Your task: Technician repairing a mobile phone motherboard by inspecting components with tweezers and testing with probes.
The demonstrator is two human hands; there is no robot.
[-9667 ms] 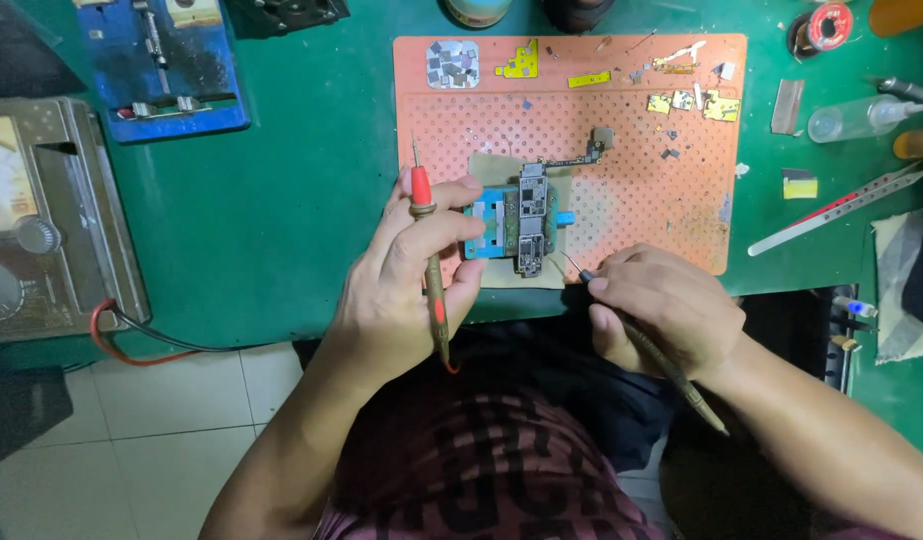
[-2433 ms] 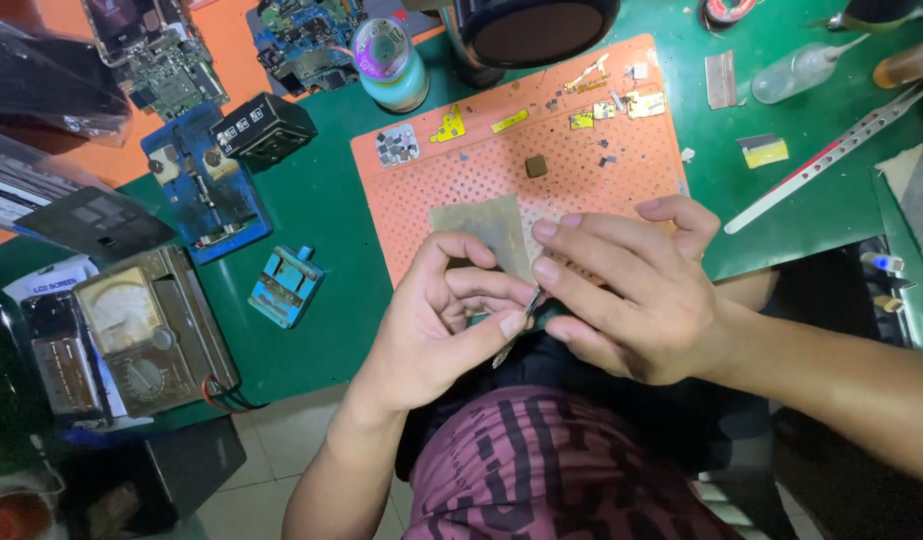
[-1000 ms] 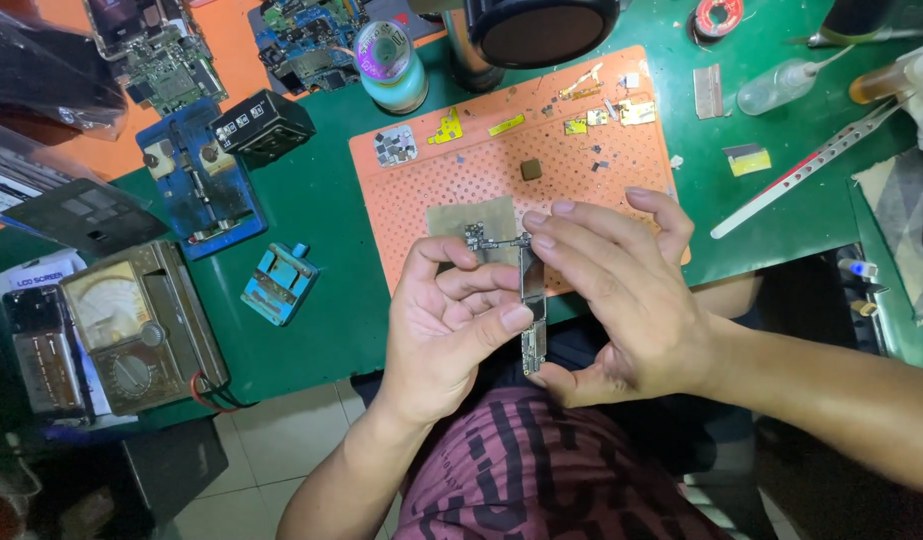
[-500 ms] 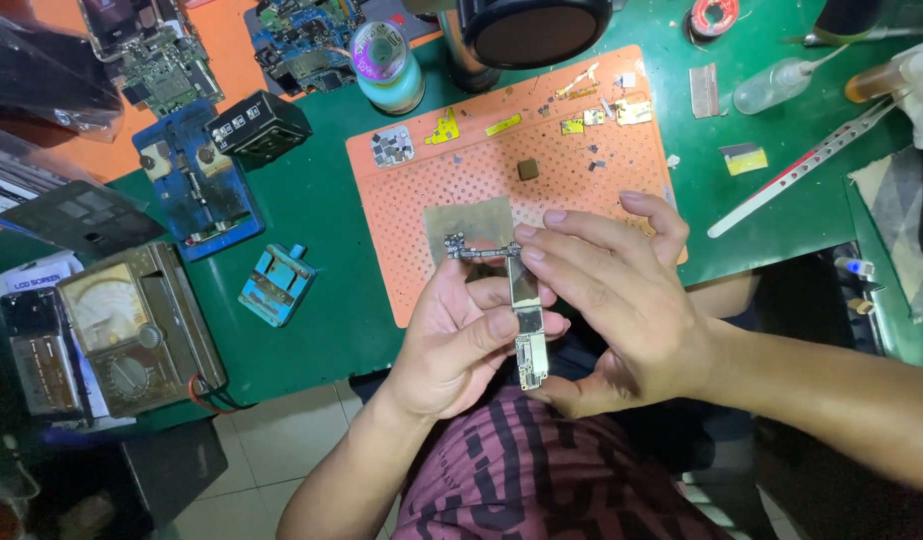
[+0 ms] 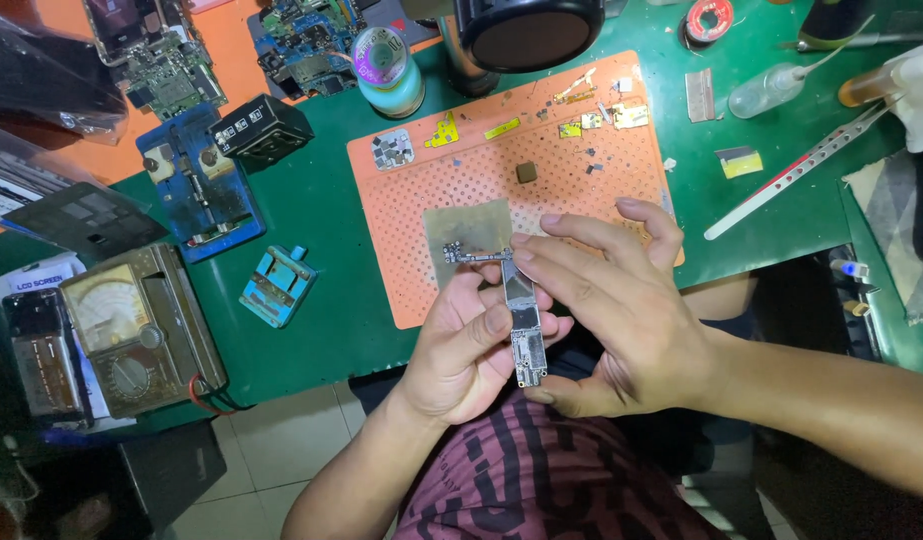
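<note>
A narrow L-shaped circuit board (image 5: 522,318) is held upright over the near edge of the green bench, above my lap. My left hand (image 5: 471,350) supports it from the left, thumb pressed on its face. My right hand (image 5: 606,310) grips it from the right, with the index finger on its top end and the thumb under its bottom end. Behind the hands lies an orange perforated work mat (image 5: 501,170) carrying a thin grey square sheet (image 5: 468,225).
On the mat are small chips and yellow tape bits (image 5: 581,120). A blue board holder (image 5: 277,285) and an analog multimeter (image 5: 141,330) sit at left, a larger blue jig (image 5: 201,185) behind. A microscope lens (image 5: 531,30) hangs above. A squeeze bottle (image 5: 771,90) and a ruler (image 5: 801,170) lie at right.
The board has been lifted out of my closed hands and turned upright. My left thumb has moved onto its face; my right fingers now pinch its two ends.
</note>
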